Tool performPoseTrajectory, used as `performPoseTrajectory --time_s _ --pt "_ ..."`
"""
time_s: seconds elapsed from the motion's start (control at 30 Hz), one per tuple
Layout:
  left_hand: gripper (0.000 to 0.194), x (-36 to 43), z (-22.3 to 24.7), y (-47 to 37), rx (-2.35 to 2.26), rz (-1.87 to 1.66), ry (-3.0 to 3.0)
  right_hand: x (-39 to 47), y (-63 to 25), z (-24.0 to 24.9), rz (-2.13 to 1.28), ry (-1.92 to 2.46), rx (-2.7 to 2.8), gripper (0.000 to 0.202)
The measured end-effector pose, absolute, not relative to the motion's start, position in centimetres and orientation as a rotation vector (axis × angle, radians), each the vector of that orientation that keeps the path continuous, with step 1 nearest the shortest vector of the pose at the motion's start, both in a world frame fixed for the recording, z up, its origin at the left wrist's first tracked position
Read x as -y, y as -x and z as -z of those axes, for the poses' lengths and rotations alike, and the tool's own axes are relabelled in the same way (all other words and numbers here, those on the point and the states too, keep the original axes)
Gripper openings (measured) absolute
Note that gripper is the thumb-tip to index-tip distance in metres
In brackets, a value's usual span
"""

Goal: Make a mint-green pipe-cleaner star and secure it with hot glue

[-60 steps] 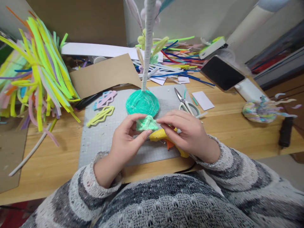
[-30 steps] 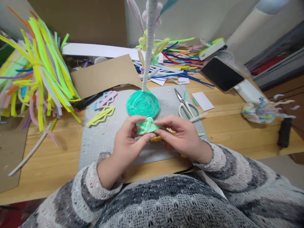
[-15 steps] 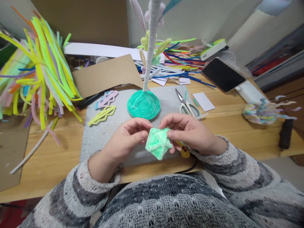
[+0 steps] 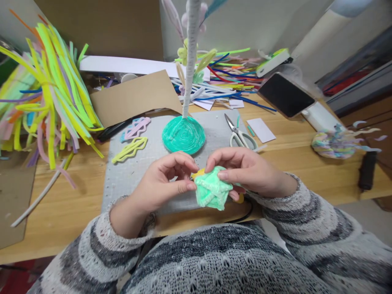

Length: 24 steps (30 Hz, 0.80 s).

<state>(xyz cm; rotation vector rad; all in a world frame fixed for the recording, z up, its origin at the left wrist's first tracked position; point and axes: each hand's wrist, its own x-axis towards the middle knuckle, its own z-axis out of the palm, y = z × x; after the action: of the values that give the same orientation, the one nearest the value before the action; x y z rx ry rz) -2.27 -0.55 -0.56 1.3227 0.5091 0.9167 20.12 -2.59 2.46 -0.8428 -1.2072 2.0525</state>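
Note:
A mint-green fuzzy piece [image 4: 213,188] with a star-like raised pattern is pinched in my right hand [image 4: 248,169], thumb on its front and fingers behind. Close to its left edge is my left hand [image 4: 162,181], thumb and fingers curved with a gap between them. The left fingertips look just off the piece. Behind the hands, a round green coiled base [image 4: 183,135] carries an upright white-wrapped stem [image 4: 190,61] with pastel loops on it. A yellow tool lies partly hidden behind the green piece.
On the grey mat [image 4: 122,175] lie yellow zigzag shapes [image 4: 130,150], pink and blue ones, and scissors [image 4: 239,134]. Pipe cleaners bunch at the left [image 4: 52,90] and spread at the back. A phone [image 4: 286,94], a pastel coil [image 4: 333,143] and cardboard [image 4: 137,96] surround the mat.
The green piece has moved slightly right with my right hand. My left hand has parted from its edge. The yellow tool now shows between the hands. The view has shifted a little.

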Motion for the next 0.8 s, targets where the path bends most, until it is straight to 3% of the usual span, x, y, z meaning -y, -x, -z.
performPoseTrajectory --time_s 0.2,0.8 --pt "0.012 0.5 0.2 2.7 -0.555 -0.953 -1.631 2.4 -20.0 -2.2 -2.062 0.833 1.170 0.017" --pt "0.009 0.4 -0.8 2.8 -0.500 -1.021 -2.016 2.4 -19.5 -1.6 -2.058 0.851 1.104 0.020"
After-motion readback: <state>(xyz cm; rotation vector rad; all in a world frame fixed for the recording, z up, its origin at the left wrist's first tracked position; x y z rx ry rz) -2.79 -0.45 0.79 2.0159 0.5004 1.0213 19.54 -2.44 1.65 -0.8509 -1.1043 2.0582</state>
